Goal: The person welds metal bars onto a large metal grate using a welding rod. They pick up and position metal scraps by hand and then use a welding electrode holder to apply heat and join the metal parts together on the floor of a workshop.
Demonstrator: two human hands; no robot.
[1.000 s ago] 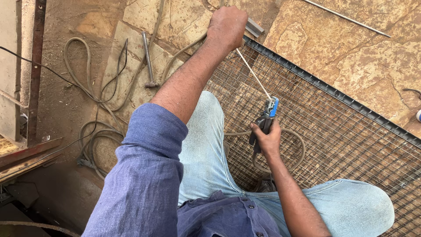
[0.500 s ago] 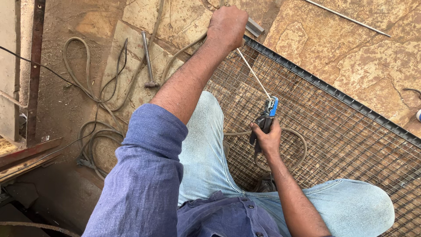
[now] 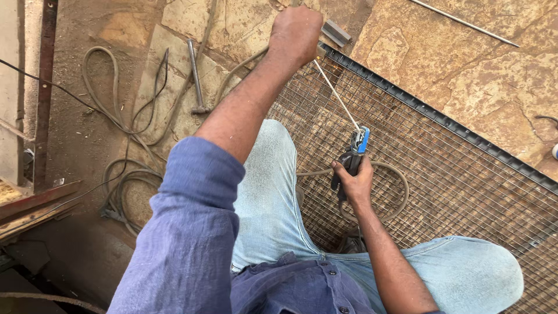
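electrode holder (image 3: 356, 152) over mesh panel's (image 3: 465, 180) edge

Soft, even daylight falls from above; shadows are faint and there is no glare. The stone floor (image 3: 465, 75) and mesh (image 3: 453, 180) look sharp, while the near sleeve (image 3: 186, 244) is slightly soft and stretched.

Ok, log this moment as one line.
right hand: grips electrode holder | left hand: steadies rod tip | mesh panel: on floor
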